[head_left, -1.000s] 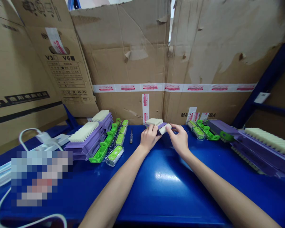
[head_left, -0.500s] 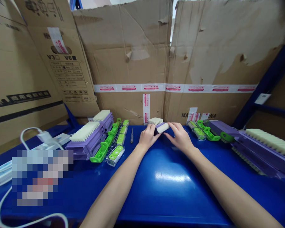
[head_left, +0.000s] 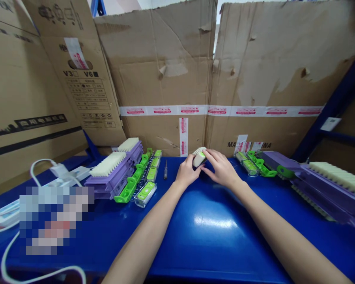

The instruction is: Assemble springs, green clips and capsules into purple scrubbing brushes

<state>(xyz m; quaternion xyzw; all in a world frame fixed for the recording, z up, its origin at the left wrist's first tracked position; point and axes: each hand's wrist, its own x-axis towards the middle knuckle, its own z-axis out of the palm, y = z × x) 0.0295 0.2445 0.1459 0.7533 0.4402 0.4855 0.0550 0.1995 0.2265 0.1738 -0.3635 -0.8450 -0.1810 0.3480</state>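
Note:
Both hands hold a small cream block (head_left: 199, 157) with a ridged top and a lime green patch on its right end, above the far part of the blue table. My left hand (head_left: 187, 172) is closed around its left side, fingers behind and thumb in front. On the other side, my right hand (head_left: 220, 167) has its fingertips on the green end and its thumb low by the near edge. The fingers hide much of the block. Left of my left hand lies a thin screwdriver (head_left: 165, 170).
Purple housings with cream ridged blocks (head_left: 109, 164) stand at left, beside a green bracket strip (head_left: 129, 189) and clear cases with lime panels (head_left: 145, 194). Another purple housing (head_left: 322, 189) lies right. A white power strip (head_left: 6, 215) with cables sits far left. Cardboard (head_left: 165, 86) walls the back.
The block has been turned in my hands: its purple and white side no longer shows, and a green end faces me now. My right hand has come slightly closer to my left.

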